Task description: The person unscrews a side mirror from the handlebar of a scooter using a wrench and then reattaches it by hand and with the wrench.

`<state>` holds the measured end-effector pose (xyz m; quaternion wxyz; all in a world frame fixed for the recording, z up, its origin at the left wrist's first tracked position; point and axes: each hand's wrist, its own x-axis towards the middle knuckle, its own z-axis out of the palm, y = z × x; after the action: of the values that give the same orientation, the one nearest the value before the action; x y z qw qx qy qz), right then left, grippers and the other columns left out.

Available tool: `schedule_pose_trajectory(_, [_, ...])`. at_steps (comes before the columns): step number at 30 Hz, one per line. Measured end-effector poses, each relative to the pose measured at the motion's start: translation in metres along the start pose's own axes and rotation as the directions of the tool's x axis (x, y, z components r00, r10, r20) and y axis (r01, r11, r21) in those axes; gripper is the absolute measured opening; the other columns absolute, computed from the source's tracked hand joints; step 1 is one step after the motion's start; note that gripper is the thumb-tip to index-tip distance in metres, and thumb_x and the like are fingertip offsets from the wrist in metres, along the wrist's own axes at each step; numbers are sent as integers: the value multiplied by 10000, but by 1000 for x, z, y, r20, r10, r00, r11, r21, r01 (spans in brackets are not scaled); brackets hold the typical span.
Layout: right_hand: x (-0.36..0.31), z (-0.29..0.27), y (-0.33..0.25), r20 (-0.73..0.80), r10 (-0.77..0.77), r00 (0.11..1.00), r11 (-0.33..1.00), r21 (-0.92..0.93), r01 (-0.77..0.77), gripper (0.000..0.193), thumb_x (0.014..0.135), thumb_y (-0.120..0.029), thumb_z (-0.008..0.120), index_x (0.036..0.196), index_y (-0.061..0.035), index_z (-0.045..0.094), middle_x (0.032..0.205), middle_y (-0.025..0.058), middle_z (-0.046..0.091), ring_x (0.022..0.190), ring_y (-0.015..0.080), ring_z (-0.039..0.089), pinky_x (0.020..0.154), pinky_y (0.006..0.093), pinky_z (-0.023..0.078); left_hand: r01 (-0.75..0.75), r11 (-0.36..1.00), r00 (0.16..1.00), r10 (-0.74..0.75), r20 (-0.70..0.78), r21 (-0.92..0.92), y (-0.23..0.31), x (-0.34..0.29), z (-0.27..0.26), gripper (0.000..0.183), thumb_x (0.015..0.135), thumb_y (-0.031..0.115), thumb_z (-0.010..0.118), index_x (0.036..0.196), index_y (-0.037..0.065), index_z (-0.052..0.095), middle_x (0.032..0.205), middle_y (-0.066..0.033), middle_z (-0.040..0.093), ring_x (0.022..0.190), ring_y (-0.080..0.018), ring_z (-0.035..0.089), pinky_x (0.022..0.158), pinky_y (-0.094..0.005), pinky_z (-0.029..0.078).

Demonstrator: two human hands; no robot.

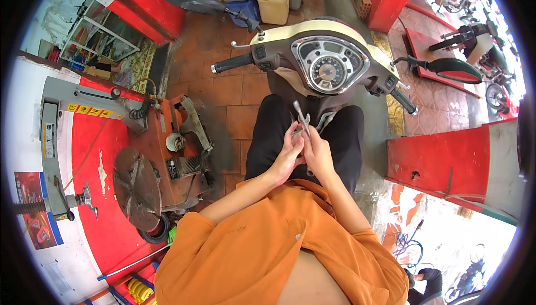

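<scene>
Both my hands meet over my lap, in front of a cream and brown scooter. My right hand is closed round metal wrenches, which look like two held together. Their upper ends point up and away toward the scooter's dashboard, and one end shows below the hand. My left hand presses against the wrenches from the left, fingers bent onto them. Its grip is partly hidden. Beyond the hands are the scooter's left grip and right grip.
A tire-changing machine with a round turntable stands at left. Plastic jerrycans are at the far end of the tiled floor. A red and white pillar rises at right. Motorcycles stand outside; a person is behind at lower right.
</scene>
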<state>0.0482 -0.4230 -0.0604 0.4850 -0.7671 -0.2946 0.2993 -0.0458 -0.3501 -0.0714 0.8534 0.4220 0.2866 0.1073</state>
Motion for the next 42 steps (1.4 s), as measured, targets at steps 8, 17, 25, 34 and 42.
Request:
schedule_pose_trajectory(8, [-2, 2, 5, -131, -166, 977, 979, -142, 147, 324, 965, -203, 540, 1248, -47, 558, 696, 219, 635, 663, 410, 642, 585, 475, 493, 85, 990, 980, -103, 168, 114, -16, -9, -24, 577, 1000, 514, 441, 1413, 123, 348, 886, -41, 604, 696, -107, 618, 547, -212, 490])
schedule_pose_trajectory(17, [4, -27, 8, -192, -76, 979, 989, 114, 99, 250, 979, -235, 570, 1137, -49, 621, 640, 85, 581, 571, 131, 514, 572, 289, 430, -207, 661, 954, 300, -2, 721, 79, 9, -81, 335, 1048, 317, 422, 992, 73, 645, 585, 21, 503, 531, -82, 526, 534, -250, 434])
schedule_pose_trajectory(25, [67, -68, -2, -333, -227, 915, 965, 50, 258, 234, 937, -180, 628, 1090, -7, 664, 631, 31, 574, 585, 55, 486, 558, 248, 414, -107, 211, 671, 736, -86, 972, 169, 31, -144, 405, 1027, 404, 421, 926, 65, 620, 625, -110, 593, 593, -311, 609, 577, -428, 468])
schedule_pose_trajectory(34, [168, -55, -90, -166, -536, 828, 823, -322, 468, 297, 887, -267, 652, 1076, -45, 709, 786, 195, 681, 674, 310, 661, 657, 372, 492, 93, -48, 630, 776, -22, 994, 200, 90, -161, 362, 948, 424, 534, 855, 80, 599, 708, -177, 648, 719, -417, 632, 621, -518, 470])
schedule_pose_trajectory(42, [190, -1, -111, -173, -462, 870, 821, -454, 346, 288, 890, -295, 628, 1058, -82, 727, 832, 242, 666, 783, 411, 654, 736, 441, 520, 82, -53, 619, 785, -10, 995, 214, 160, -155, 391, 947, 432, 523, 830, 70, 612, 719, -194, 652, 723, -416, 640, 638, -525, 485])
